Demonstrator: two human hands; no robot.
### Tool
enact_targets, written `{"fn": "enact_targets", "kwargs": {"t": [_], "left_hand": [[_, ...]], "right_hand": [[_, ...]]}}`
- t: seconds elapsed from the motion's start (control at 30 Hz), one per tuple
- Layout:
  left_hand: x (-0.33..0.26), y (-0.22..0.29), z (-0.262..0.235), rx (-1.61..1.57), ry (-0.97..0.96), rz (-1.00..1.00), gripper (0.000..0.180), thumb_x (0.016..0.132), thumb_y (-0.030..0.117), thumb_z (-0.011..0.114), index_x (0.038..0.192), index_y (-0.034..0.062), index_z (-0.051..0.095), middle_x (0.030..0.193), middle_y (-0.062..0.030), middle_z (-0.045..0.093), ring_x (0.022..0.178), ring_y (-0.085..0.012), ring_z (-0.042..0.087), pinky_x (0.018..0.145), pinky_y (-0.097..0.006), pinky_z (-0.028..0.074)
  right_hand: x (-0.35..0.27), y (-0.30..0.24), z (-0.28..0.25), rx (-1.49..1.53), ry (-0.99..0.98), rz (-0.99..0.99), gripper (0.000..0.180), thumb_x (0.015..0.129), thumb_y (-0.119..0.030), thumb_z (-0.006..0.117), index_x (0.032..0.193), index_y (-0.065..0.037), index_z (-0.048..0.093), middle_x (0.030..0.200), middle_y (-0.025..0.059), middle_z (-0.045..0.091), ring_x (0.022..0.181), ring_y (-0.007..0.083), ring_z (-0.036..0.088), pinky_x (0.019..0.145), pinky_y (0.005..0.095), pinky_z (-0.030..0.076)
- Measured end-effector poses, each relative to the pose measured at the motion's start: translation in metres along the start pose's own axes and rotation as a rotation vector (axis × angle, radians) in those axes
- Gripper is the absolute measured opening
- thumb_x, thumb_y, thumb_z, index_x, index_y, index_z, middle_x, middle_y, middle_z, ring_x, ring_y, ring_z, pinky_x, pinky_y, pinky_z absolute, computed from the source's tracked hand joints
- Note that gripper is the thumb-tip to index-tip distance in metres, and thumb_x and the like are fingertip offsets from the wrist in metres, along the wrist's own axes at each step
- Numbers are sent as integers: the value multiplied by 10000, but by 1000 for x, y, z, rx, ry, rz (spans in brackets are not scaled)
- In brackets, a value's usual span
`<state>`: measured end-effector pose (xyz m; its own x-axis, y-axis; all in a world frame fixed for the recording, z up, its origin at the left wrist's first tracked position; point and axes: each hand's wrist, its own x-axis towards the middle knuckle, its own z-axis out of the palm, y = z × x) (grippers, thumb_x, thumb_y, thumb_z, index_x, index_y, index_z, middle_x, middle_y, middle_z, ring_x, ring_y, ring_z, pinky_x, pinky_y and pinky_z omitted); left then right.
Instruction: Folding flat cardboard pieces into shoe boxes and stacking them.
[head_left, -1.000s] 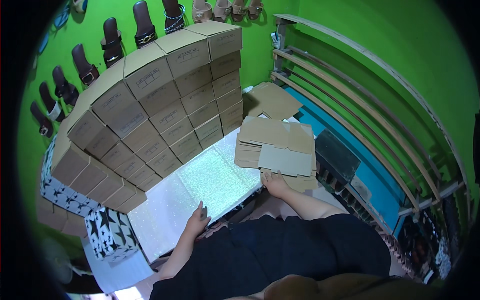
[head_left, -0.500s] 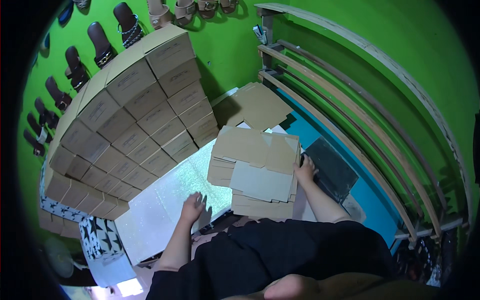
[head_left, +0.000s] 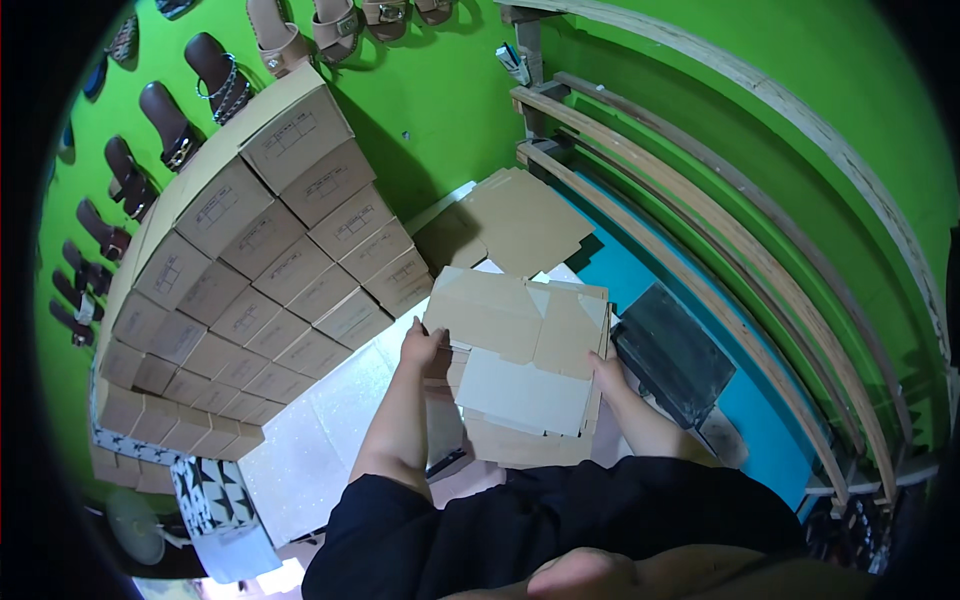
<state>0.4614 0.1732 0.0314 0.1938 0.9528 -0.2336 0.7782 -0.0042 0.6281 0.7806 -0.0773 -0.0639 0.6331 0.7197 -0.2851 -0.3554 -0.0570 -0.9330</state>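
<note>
A flat, unfolded cardboard box blank (head_left: pixel 520 345) is held between the two hands, directly ahead of the body and raised above the pile beneath it. The left hand (head_left: pixel 422 350) is clenched on the blank's left edge, thumb over the top face. The right hand (head_left: pixel 606 378) is closed on the right edge, slightly lower and nearer the body than the left. The blank's long axis therefore runs from one hand to the other, across the body, with a paler flap hanging toward the person at the near side. Neither hand is noticeably nearer to the blank's middle; it is shared evenly.

Just below the hands, a stack of further flat blanks (head_left: pixel 520 445) is seen, touching or nearly touching the held one. Beyond the hands, another opened blank (head_left: pixel 525 220) lies flat. To the left of the left hand, a wall of closed cardboard boxes (head_left: pixel 260 280) is stacked. To the right of the right hand, a dark tray (head_left: pixel 672 352) rests on a blue surface.
</note>
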Motion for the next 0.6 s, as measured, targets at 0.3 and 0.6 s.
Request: {"fn": "enact_targets", "kwargs": {"t": [0.3, 0.6], "left_hand": [[-40, -28, 10, 166, 64, 5, 598, 835, 426, 688, 1233, -5, 574, 1214, -234, 595, 1100, -387, 609, 961, -438, 490], [-106, -91, -35, 114, 202, -168, 560, 795, 386, 705, 1103, -49, 536, 1160, -268, 554, 1076, -427, 586, 937, -462, 491]], "right_hand": [[-13, -16, -16, 49, -126, 175, 539, 937, -162, 594, 1433, -60, 410, 1329, 113, 568, 1206, 220, 552, 1009, 348, 432], [-48, -18, 45, -206, -216, 160, 600, 933, -181, 585, 1471, -26, 369, 1356, 124, 556, 1218, 232, 547, 1027, 341, 419]]}}
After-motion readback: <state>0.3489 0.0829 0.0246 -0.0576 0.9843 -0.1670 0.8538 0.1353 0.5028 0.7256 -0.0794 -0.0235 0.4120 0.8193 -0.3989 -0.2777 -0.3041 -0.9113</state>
